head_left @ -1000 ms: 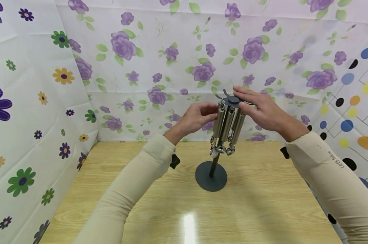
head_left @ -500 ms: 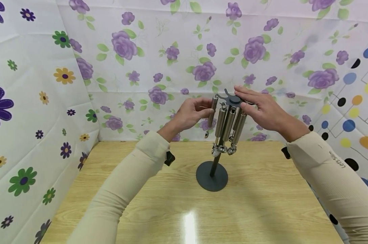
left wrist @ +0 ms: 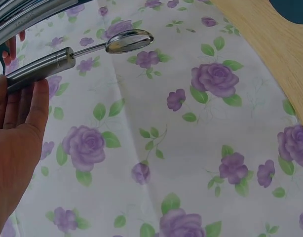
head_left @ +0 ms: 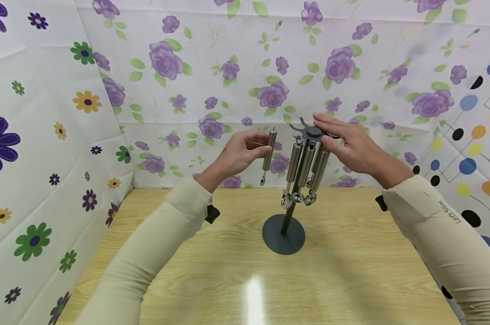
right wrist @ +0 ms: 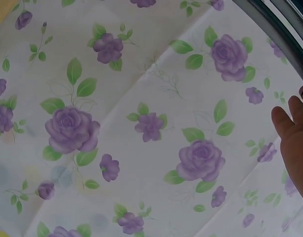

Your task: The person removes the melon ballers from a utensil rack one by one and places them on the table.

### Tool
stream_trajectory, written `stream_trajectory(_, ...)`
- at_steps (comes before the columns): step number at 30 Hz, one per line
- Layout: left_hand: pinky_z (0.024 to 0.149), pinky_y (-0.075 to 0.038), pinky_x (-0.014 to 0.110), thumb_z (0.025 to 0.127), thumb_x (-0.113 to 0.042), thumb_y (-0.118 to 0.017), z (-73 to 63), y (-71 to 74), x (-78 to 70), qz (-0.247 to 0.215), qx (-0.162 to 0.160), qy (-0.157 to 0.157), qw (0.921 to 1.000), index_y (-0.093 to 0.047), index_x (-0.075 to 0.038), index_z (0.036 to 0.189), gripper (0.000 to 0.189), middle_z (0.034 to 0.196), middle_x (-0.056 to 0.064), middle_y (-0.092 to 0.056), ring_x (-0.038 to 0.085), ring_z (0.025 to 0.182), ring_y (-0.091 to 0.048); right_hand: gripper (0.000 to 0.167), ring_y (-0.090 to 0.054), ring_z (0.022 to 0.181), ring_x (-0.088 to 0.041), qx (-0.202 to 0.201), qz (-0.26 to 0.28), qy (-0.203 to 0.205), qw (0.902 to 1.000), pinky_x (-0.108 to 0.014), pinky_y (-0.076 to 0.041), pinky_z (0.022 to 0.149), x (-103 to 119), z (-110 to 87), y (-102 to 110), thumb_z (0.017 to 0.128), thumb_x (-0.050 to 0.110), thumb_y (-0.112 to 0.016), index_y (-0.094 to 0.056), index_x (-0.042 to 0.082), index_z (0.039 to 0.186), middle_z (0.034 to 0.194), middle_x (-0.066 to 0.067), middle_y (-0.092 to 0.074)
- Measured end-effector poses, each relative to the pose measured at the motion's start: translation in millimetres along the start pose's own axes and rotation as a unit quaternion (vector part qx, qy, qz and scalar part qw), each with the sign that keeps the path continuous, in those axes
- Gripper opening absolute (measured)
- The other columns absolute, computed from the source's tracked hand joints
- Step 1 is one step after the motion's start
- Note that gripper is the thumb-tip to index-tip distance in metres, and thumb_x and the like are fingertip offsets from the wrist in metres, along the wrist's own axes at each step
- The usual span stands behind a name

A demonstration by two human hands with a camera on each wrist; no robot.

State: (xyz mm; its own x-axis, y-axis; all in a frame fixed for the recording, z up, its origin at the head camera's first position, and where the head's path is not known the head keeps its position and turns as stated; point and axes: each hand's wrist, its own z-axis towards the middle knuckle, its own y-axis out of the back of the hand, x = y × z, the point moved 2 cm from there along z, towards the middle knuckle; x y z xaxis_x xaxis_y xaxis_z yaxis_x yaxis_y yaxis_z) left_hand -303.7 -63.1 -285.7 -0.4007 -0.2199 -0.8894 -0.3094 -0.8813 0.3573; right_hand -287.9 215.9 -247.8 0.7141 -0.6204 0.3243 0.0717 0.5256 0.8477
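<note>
My left hand (head_left: 245,149) pinches the slim cylindrical handle of a small steel scoop (head_left: 270,151) to the left of the stand. In the left wrist view the scoop (left wrist: 43,70) has a thin neck and a shiny oval head (left wrist: 129,41). My right hand (head_left: 352,146) rests at the right side of the dark hooked top (head_left: 312,132) of the utensil stand, fingers extended behind and thumb in front. Several steel-handled utensils (head_left: 306,164) with rounded heads hang from the stand. Some hooks at its right are hidden by the right hand.
The stand's round dark base (head_left: 283,237) sits on a wooden table (head_left: 212,271). Behind rises a wall sheet (head_left: 228,99) with purple roses. Patterned sheets also close off the left and right sides.
My left hand has drawn the scoop away from the stand's left hooks, to the left. My right hand stays at the top of the stand.
</note>
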Motion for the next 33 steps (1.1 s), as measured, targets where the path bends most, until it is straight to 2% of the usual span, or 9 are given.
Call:
stream_trajectory(8, 0.093, -0.055, 0.035, 0.098, -0.008, -0.066, -23.8, 18.5, 9.8, -0.001, -0.002, 0.010, 0.9999, -0.067, -0.002, 0.125, 0.028, 0.116, 0.012, -0.069, 0.024, 0.107, -0.067, 0.056, -0.020, 0.150, -0.033, 0.008, 0.030, -0.001, 0.9995, -0.062, -0.021, 0.116, -2.7, -1.0, -0.6, 0.108, 0.036, -0.042, -0.039, 0.002, 0.153, 0.162, -0.011, -0.028)
stream_trajectory(16, 0.094, -0.055, 0.041, 0.098, -0.008, -0.066, -51.7, 41.0, 20.5, 0.021, -0.008, 0.026, 0.9994, -0.065, 0.000, 0.126, 0.029, 0.118, 0.015, -0.069, 0.027, 0.109, -0.067, 0.056, -0.012, 0.152, -0.030, 0.048, 0.041, 0.003, 0.9980, -0.064, -0.015, 0.116, -2.9, -2.4, 4.7, 0.109, 0.033, -0.038, -0.034, 0.003, 0.155, 0.165, -0.009, -0.019)
stream_trajectory(23, 0.090, -0.057, 0.035, 0.099, -0.007, -0.065, -72.5, 58.3, 32.8, 0.025, -0.025, 0.049, 0.9982, -0.065, 0.002, 0.125, 0.028, 0.116, 0.017, -0.068, 0.027, 0.105, -0.067, 0.055, -0.010, 0.152, -0.030, 0.070, 0.057, 0.013, 0.9959, -0.066, -0.014, 0.115, -3.8, -3.4, 10.5, 0.108, 0.028, -0.039, -0.029, 0.006, 0.158, 0.165, -0.009, -0.017)
stream_trajectory(33, 0.086, -0.058, 0.031, 0.099, -0.007, -0.063, -98.2, 70.3, 49.8, 0.022, -0.045, 0.084, 0.9952, -0.062, 0.005, 0.125, 0.028, 0.116, 0.019, -0.065, 0.025, 0.103, -0.067, 0.058, -0.010, 0.152, -0.032, 0.095, 0.081, 0.018, 0.9920, -0.067, -0.013, 0.115, -2.6, -0.2, 19.0, 0.105, 0.028, -0.047, -0.032, 0.008, 0.157, 0.165, -0.011, -0.019)
